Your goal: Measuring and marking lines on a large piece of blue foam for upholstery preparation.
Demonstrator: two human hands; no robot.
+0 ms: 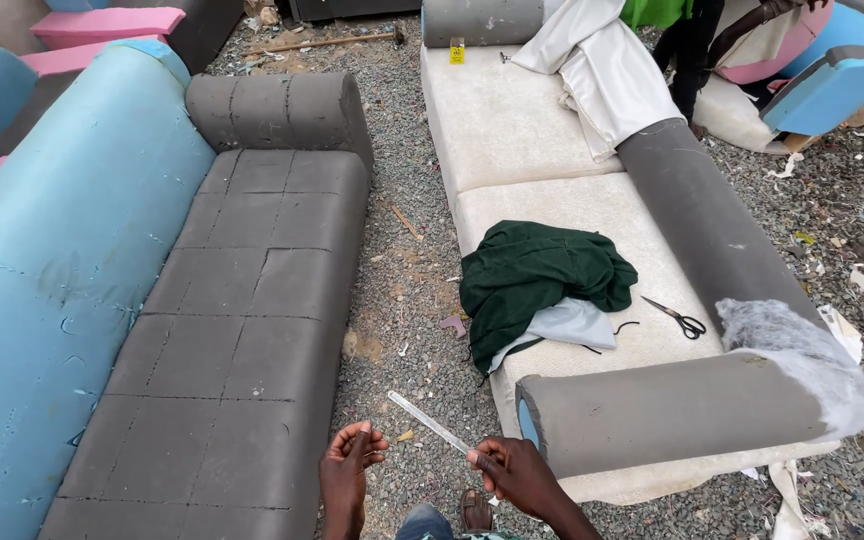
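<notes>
My right hand (517,474) pinches one end of a thin clear ruler-like strip (428,422) that slants up to the left over the gravel. My left hand (350,459) hovers just left of it, fingers curled, holding nothing I can make out. Both hands are low in the head view, between a grey foam sofa seat (242,330) on the left and a cream upholstered sofa (542,205) on the right. A grey foam armrest (667,410) lies right beside my right hand.
A dark green cloth (537,280) and black scissors (677,319) lie on the cream seat. White wadding (802,345) covers the armrest's end. Blue foam backrest (42,280) at left. Another person (697,45) stands at the far right. Gravel ground (402,260) runs between the sofas.
</notes>
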